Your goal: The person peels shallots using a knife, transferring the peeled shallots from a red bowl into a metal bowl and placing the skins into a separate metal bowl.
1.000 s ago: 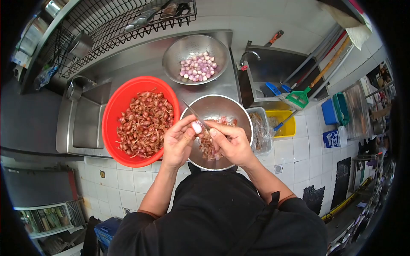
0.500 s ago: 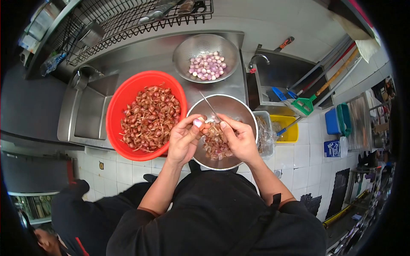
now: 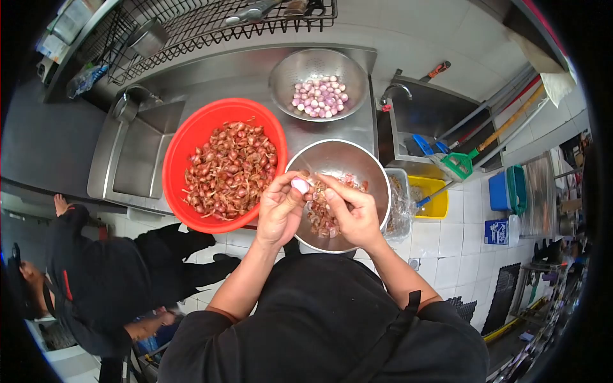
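Note:
My left hand (image 3: 279, 207) pinches a partly peeled shallot (image 3: 300, 186), its pale purple side showing. Close against it, my right hand (image 3: 353, 214) is closed around a small knife (image 3: 310, 167), whose blade is faint and smeared. Both hands are over a steel bowl (image 3: 387, 191) with papery skins (image 3: 324, 220) in it. On the left, a red basin (image 3: 168, 166) is heaped with unpeeled shallots (image 3: 227, 169). Behind the bowl, a steel colander (image 3: 281, 83) holds peeled shallots (image 3: 320, 97).
A steel sink (image 3: 142, 159) lies far left, a deeper sink (image 3: 424, 115) at right. Beside the bowl are a clear plastic-lined container (image 3: 399, 204) and a yellow tub (image 3: 436, 205). Another person in black (image 3: 115, 268) stands at left. A wire rack (image 3: 191, 38) hangs above.
The shallot in my left hand shows more of its pale side. The knife blade has blurred with motion. The other person has shifted, showing more of their body and an outstretched hand.

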